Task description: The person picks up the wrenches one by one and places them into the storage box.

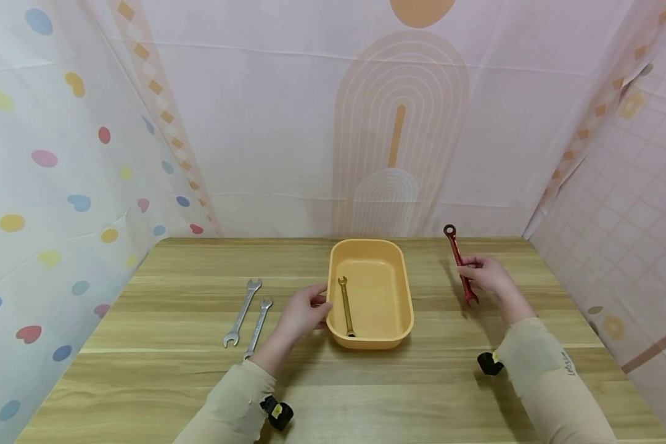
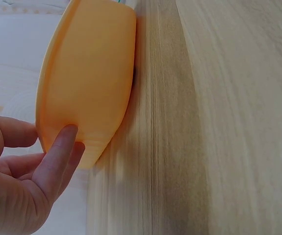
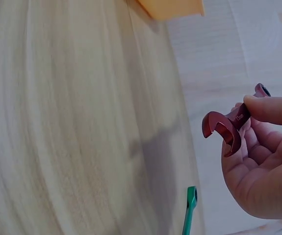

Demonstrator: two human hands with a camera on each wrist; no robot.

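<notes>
The wooden table (image 1: 200, 370) runs wide in front of you, walled by printed curtains on three sides, with bare wood along the near edge and to the right of your right arm. The orange tub (image 1: 405, 308) sits at mid-table, long axis running away from you; a yellow wrench (image 1: 345, 306) lies inside along its left wall, pointing the same way.

Your left hand (image 1: 302, 314) rests against the tub's near left corner, fingers (image 2: 57, 152) straight on its outer wall, grasping nothing. Two silver wrenches (image 1: 248, 314) lie side by side just left of that hand, near ends angled leftward.

Your right hand (image 1: 488, 275) pinches the red wrench (image 1: 458, 262) at mid-shaft, lifted off the table well right of the tub, ring end away from you, open end (image 3: 221, 132) toward you. Stamped marks on its shaft are too blurred to read; your right sleeve's small print likewise.

A green wrench tip (image 3: 190, 208) shows in the right wrist view.
</notes>
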